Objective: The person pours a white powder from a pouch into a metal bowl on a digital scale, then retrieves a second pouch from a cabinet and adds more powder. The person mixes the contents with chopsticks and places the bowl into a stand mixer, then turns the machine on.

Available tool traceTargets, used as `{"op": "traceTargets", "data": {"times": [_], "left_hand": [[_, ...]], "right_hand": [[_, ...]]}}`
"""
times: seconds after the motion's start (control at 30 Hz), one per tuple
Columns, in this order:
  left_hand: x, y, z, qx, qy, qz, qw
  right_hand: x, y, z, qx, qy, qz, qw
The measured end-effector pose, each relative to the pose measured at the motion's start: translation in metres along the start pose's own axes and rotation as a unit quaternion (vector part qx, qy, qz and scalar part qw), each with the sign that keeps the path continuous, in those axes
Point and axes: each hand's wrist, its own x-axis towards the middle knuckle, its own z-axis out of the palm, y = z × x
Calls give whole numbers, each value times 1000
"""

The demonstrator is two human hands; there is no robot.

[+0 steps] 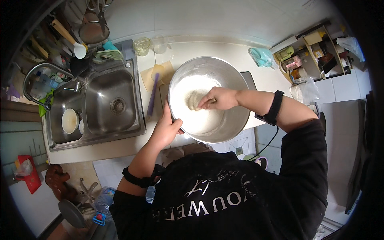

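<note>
A large metal bowl (pixel 231 120) is tilted towards me at the counter's front edge. Inside lies a bright white, flour-like mass (pixel 195 120) with a shallow hollow (pixel 192 99) near its middle; glare washes out its texture. My left hand (pixel 168 124) grips the bowl's left rim, thumb on the outside and fingers partly hidden. My right hand (pixel 220 98) reaches into the bowl with its fingers closed around a thin, pale handle (pixel 212 101). The handle's lower end is hidden by the fingers and the white mass, so the tool's kind is unclear.
A purple-handled spatula (pixel 153 93) lies left of the bowl. Farther left is a steel double sink (pixel 111 87) with a white bowl (pixel 70 121) in it. Two clear cups (pixel 142 46) stand by the wall. A teal plastic bag (pixel 261 57) and a filled shelf (pixel 312 54) are right.
</note>
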Motion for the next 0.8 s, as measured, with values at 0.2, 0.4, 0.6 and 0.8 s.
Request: {"op": "traceTargets", "data": {"times": [0.2,0.4,0.6,0.8], "left_hand": [[0,1,1,7,3,7,1000],[-1,1,0,6,0,2,1000],[0,0,0,0,-3,10,1000],[0,0,1,-4,4,13,1000]], "right_hand": [[-4,0,-31,-103,70,57,991],[4,-19,-6,-3,-34,-38,999],[-2,-12,-31,-195,113,102,969],[4,-1,-4,16,-22,40,999]]}}
